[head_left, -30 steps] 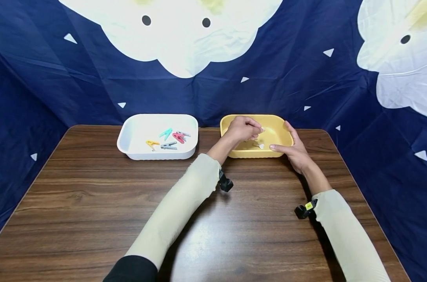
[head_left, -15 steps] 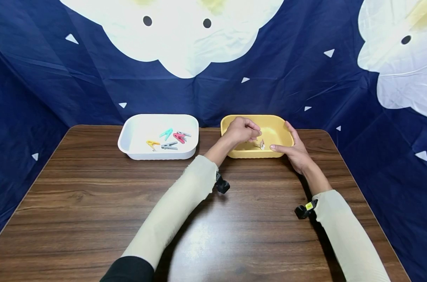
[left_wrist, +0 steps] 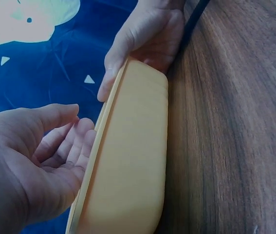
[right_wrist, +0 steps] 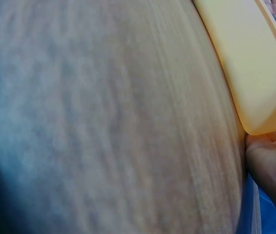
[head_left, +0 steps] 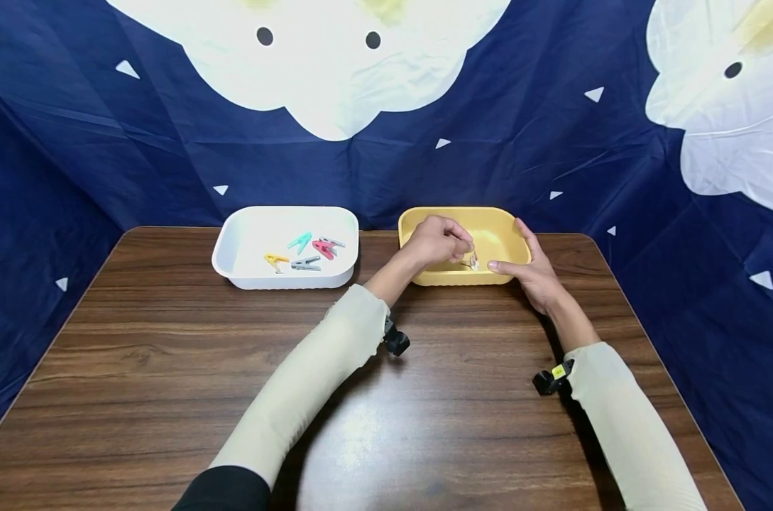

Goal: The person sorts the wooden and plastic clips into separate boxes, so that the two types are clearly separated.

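My left hand (head_left: 440, 240) hovers inside the yellow plastic basin (head_left: 497, 280), its fingers loosely curled. In the left wrist view nothing shows between the thumb and fingers of the left hand (left_wrist: 45, 151). Right below those fingertips, small white and pinkish pieces (head_left: 474, 262) lie on the basin floor, too small to make out their kind. My right hand (head_left: 536, 277) holds the basin's right end, thumb over the near rim and fingers along the outer side. In the right wrist view, part of the right hand (right_wrist: 274, 158) shows at the basin's corner.
To the left stands a white basin (head_left: 245, 273) holding several small clothespins, among them a yellow clothespin (head_left: 275, 261), a red clothespin (head_left: 324, 248), a teal clothespin (head_left: 301, 242) and a grey clothespin (head_left: 306, 263). Both basins sit at the back of the wooden table (head_left: 169, 369), before a blue curtain (head_left: 169, 163).
The small pale thing at my left fingertips has been let go and now lies in the yellow basin. My left hand has sunk slightly, its forearm shifting left. The right hand stays put.
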`<state>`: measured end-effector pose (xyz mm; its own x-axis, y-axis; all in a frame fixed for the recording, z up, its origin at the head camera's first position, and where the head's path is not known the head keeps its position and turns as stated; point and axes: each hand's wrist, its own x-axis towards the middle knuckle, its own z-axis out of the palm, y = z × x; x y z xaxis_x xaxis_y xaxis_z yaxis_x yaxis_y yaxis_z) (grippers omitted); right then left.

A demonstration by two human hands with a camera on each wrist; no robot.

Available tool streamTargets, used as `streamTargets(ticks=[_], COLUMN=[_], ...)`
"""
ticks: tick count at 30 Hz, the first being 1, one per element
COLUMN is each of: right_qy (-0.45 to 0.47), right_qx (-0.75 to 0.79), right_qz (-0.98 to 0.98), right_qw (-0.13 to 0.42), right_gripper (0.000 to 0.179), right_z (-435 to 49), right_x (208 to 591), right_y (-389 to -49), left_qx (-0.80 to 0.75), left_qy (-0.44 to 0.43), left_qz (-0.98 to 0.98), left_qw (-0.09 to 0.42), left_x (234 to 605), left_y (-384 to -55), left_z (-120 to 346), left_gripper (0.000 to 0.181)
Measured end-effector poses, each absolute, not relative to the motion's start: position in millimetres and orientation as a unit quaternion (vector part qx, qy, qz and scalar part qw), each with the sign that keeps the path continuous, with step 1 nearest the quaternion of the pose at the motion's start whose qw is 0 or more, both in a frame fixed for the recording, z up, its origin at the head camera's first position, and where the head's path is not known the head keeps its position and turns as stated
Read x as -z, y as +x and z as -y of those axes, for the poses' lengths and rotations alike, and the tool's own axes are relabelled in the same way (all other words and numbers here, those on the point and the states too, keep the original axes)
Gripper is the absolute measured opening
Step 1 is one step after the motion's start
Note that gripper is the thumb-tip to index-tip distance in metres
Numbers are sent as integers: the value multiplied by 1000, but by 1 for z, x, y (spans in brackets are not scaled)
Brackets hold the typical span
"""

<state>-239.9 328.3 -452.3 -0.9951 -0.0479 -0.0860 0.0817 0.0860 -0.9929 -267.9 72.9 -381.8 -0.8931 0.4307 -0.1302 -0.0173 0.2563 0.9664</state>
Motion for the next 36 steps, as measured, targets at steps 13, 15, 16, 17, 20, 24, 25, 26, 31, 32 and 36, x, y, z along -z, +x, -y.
streamTargets(ticks=[13,15,16,17,20,24,25,26,31,32,36], right_qy=[17,20,21,22,24,25,26,27,29,29,28], right_qx=[662,660,659,658,655,657,658,659,662,661,661], right_qz=[-749,-750,-751,-752,-754,-752,-751,-751,-748,-749,-749], right_qw=[41,39,39,37,35,34,34,35,36,35,34], right_gripper=[114,115,115,115,116,116,117,117,117,116,116], right_z=[-326,-326,-326,-326,-325,-324,-324,-324,-323,-323,-323], right_x=[452,451,451,451,451,451,451,451,451,451,451], right_y=[-239,-239,-238,-238,-238,-238,-238,-238,-237,-237,-237], left_qx=[-590,-592,-594,-595,-594,-591,-590,-588,-584,-584,-582], left_qy=[158,160,161,163,168,176,179,183,199,202,211], left_qz=[-769,-767,-766,-764,-764,-767,-768,-769,-770,-769,-766], left_qw=[188,188,188,188,187,177,175,171,163,164,173], left_x=[375,374,374,374,372,370,369,369,367,367,366], left_y=[-259,-258,-257,-256,-253,-249,-249,-248,-243,-242,-237], left_z=[-71,-69,-68,-67,-64,-57,-55,-53,-44,-43,-37], left_gripper=[10,10,10,10,9,8,7,7,8,8,9])
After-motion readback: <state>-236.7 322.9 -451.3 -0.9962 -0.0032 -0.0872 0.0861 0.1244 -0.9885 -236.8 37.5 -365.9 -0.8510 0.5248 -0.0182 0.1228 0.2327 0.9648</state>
